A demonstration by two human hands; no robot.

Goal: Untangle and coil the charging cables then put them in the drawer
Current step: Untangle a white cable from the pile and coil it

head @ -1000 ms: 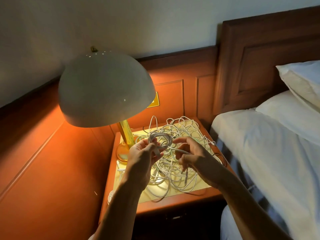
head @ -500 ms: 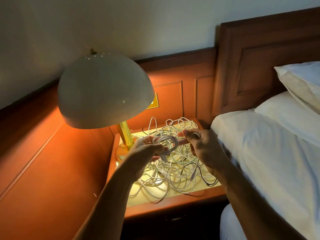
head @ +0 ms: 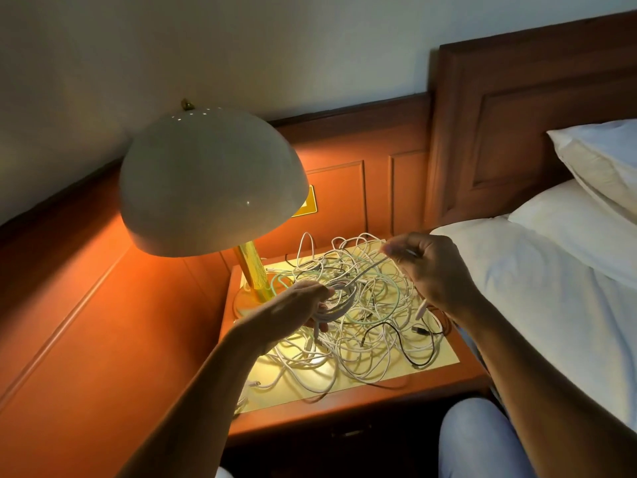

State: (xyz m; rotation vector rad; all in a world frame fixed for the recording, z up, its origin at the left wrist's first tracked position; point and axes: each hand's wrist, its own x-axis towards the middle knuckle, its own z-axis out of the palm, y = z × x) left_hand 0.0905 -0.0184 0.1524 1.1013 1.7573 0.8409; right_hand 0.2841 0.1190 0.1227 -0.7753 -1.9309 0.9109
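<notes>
My left hand [head: 293, 310] clenches one small white coil [head: 339, 303]; my right hand [head: 429, 270], raised beside the lamp [head: 212, 181], pinches its strand above the uncountable cable tangle [head: 365, 326].

A wood-panelled wall [head: 344, 188] is lit orange by a domed lamp [head: 210, 181] on the nightstand [head: 448, 384]. A bed [head: 551, 305] with white pillows [head: 603, 160] is tucked against the headboard [head: 517, 132].

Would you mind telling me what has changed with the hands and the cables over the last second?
The right hand has drawn away to the right and slightly up from the left hand, pulling a stretch of white cable taut out of the small white coil that the left hand keeps gripping. The tangled heap of white and black cables on the wooden nightstand and the dome-shaded lamp look unchanged.
</notes>
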